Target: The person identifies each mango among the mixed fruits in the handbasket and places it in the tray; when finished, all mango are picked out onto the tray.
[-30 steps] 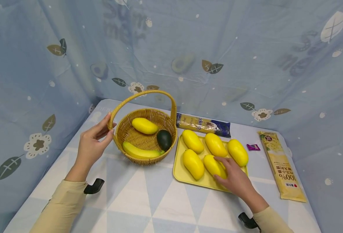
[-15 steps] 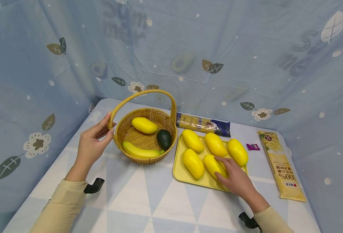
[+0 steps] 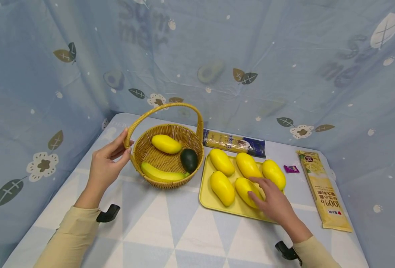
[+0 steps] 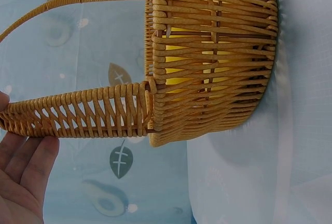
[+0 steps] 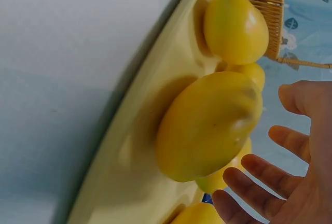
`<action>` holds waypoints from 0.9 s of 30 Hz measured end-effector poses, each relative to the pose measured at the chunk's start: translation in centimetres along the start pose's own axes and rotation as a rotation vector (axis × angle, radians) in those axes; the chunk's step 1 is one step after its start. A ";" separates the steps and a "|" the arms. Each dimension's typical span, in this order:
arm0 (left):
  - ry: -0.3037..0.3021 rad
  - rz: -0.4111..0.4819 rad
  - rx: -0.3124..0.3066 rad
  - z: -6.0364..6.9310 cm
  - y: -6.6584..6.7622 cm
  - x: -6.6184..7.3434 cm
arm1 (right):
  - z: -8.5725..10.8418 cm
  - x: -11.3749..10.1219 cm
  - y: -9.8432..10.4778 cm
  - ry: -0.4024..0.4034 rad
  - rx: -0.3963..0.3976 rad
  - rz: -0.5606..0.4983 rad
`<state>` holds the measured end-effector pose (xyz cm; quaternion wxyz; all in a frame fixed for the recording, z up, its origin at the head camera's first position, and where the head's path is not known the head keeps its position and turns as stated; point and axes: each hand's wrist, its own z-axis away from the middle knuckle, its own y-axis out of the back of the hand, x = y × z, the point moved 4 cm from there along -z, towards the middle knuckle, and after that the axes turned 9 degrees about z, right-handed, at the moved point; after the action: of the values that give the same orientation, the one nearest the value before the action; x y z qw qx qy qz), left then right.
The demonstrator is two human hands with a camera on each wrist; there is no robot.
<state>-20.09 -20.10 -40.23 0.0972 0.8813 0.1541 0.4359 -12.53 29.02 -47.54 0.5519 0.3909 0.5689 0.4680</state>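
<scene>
My left hand (image 3: pixel 107 162) pinches the near-left side of the handle of a wicker basket (image 3: pixel 167 185) between thumb and fingers; the left wrist view shows the hand (image 4: pixel 26 177) at that handle. Inside the basket lie a yellow mango (image 3: pixel 166 144), a dark green avocado (image 3: pixel 189 160) and a banana (image 3: pixel 162 174). Several yellow mangoes lie in two rows on a yellow tray (image 3: pixel 214 209). Over the tray's right part, my right hand (image 3: pixel 274 199) hovers by the front-row mango (image 3: pixel 247 191). In the right wrist view its fingers are spread, apart from that mango (image 5: pixel 207 128).
Behind the tray lies a gold and blue pasta packet (image 3: pixel 234 143). A small purple wrapped candy (image 3: pixel 291 169) and a long yellow noodle packet (image 3: pixel 325 191) lie to its right. A blue patterned curtain (image 3: pixel 197 56) rises behind the table.
My right hand has drawn slightly back to the right and lifted its fingers off the front-row mango, which stays on the tray. My left hand and the basket have not moved.
</scene>
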 end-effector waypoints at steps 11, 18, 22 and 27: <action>-0.010 0.015 0.011 -0.1 0.0 0.2 | -1.2 -2.0 1.4 0.058 0.069 -0.022; -0.002 0.020 0.006 -0.1 -0.1 0.2 | -2.6 -3.9 2.2 0.088 0.072 -0.025; -0.003 0.009 0.005 -0.1 0.0 0.0 | -3.5 -5.4 3.1 0.131 0.069 -0.019; -0.002 0.010 -0.001 0.0 -0.1 -0.1 | -4.7 -7.5 4.1 0.183 0.078 -0.012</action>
<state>-20.21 -20.08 -40.31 0.0957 0.8825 0.1494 0.4356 -16.84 22.40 -41.84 0.4846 0.3642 0.6370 0.4762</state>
